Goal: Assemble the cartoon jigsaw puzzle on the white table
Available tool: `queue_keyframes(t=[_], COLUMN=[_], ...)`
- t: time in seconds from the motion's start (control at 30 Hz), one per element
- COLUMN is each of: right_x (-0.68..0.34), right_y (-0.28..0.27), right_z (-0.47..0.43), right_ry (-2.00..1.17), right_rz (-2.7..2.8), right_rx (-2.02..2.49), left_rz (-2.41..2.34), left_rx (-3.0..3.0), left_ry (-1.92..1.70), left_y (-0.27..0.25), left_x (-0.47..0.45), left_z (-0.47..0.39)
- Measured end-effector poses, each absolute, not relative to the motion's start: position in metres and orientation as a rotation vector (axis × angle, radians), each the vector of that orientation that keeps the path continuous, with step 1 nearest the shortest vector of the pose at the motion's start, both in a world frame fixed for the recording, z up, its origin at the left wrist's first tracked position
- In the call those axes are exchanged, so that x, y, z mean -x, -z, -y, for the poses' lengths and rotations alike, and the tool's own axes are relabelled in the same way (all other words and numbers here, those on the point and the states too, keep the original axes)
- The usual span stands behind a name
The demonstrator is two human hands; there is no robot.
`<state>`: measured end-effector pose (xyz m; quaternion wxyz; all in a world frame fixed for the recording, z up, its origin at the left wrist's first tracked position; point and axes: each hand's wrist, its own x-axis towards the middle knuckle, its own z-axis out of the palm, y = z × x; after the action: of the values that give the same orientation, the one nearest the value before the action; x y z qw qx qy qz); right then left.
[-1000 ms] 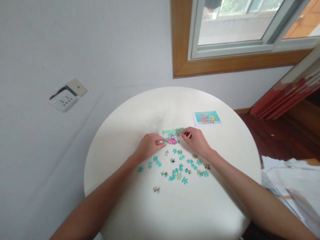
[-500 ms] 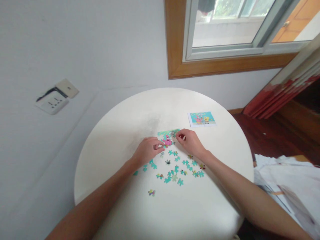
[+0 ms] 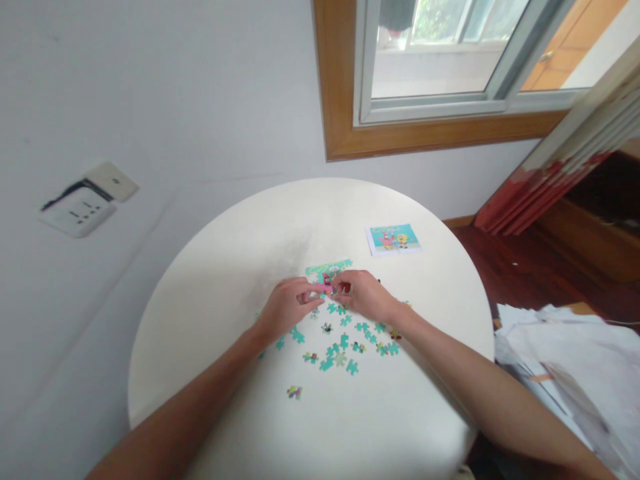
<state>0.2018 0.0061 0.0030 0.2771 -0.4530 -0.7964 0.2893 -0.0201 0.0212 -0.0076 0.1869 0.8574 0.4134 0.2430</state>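
A partly joined jigsaw puzzle (image 3: 320,270) lies in the middle of the white round table (image 3: 210,267), its top strip green and a pink cartoon figure below. My left hand (image 3: 287,303) rests at its lower left, thumb and forefinger curved against the pink part. From the right, my right hand (image 3: 364,293) reaches to the same spot, its fingertips pinched together at the pink part's edge; the piece between them is mostly hidden. Several loose puzzle pieces (image 3: 345,341), mainly turquoise, are scattered nearer me. One multicoloured piece (image 3: 295,392) lies apart from them.
A picture card (image 3: 395,239) with the two cartoon figures lies at the table's back right. Behind stand a white wall with a socket (image 3: 80,210) and a wood-framed window (image 3: 340,80). Papers (image 3: 555,373) are piled beyond the table's right edge.
My right hand has moved left and toward me, from the puzzle's upper right to the pink part beside my left fingertips. My left hand stays at the puzzle. The view has shifted slightly.
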Motion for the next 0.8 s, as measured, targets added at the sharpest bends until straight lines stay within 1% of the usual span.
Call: queue_keyframes(t=[0.13, 0.8], right_x=[-0.1997, -0.2010], right_y=[-0.0046, -0.0046], right_z=[-0.0039, -0.0031], right_ry=[-0.825, -0.800], right_rz=[2.119, 2.116], right_rx=[1.187, 1.139], left_rz=[-1.168, -1.149], left_rx=[-2.424, -2.438], left_ry=[-0.710, -0.785], left_y=[0.0063, 0.0002], left_x=[0.0188, 0.0158], left_z=[-0.0208, -0.0172])
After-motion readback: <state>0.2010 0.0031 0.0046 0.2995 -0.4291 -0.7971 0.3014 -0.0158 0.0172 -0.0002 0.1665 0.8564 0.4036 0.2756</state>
